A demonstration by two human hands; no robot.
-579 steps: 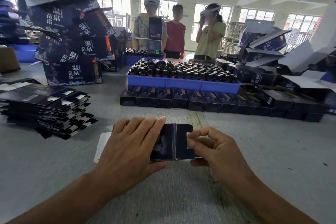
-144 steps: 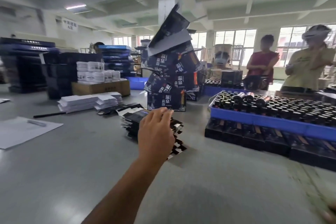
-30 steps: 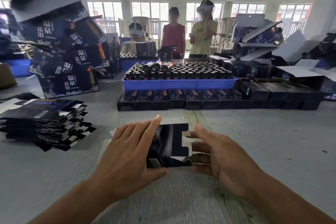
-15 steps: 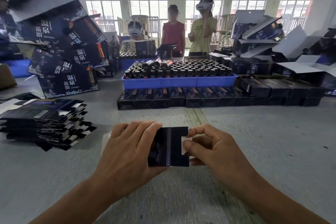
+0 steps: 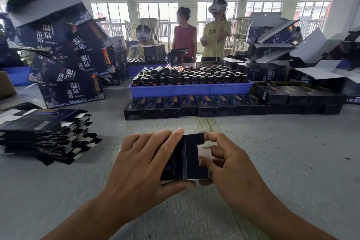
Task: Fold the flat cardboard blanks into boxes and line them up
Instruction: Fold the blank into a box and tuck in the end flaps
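Note:
A dark blue cardboard blank (image 5: 191, 159), partly formed into a box, sits between my hands just above the grey table. My left hand (image 5: 144, 163) grips its left part, fingers over the top and thumb underneath. My right hand (image 5: 228, 163) pinches the end flaps on its right side with curled fingers. A stack of flat dark blanks (image 5: 44, 134) lies at the left. A row of finished dark boxes (image 5: 204, 106) runs across the table farther back.
Behind the row stands a blue tray (image 5: 191, 89) full of dark bottles. Large printed cartons (image 5: 64, 60) are piled at the back left, with more open cartons (image 5: 282, 58) at the back right. Three people stand beyond the tray.
The blank has been raised a little and turned more upright in my hands. My right fingers have curled further in on the end flap since a second ago.

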